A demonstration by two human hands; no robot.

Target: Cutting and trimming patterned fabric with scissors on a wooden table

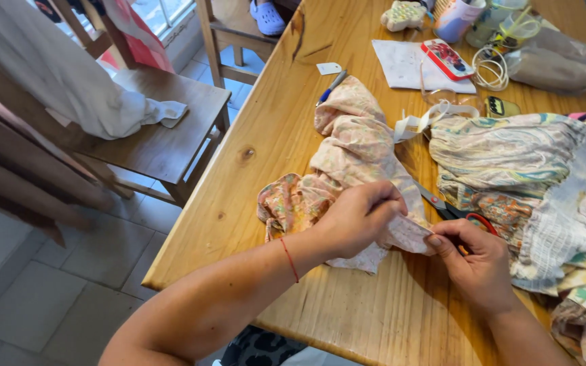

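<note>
The person's left hand [359,218] rests on a crumpled piece of pale floral fabric [357,159], fingers curled and pinching its lower edge. A thin red string bracelet [289,259] circles the left wrist. The right hand [477,263] sits just beside the left, thumb and forefinger closed on the same fabric edge; the two hands nearly touch. The right hand also lies against the red handles of a pair of scissors [450,209], whose blades point up and left under the fabric edge. Whether the fingers pass through the handles cannot be told.

The fabric lies on a wooden table [266,135], near its front edge, stretching away from the hands toward the table's middle.

To the right lies a heap of patterned, multicoloured garments [537,176]. Beyond the fabric: a blue pen [331,87], a small white tag [328,68], a white elastic band [432,116], a white sheet [401,62] bearing a red case [447,58], and a grey bag [556,61].

At far left, a wooden chair [164,135] carries draped white cloth [62,74].
</note>
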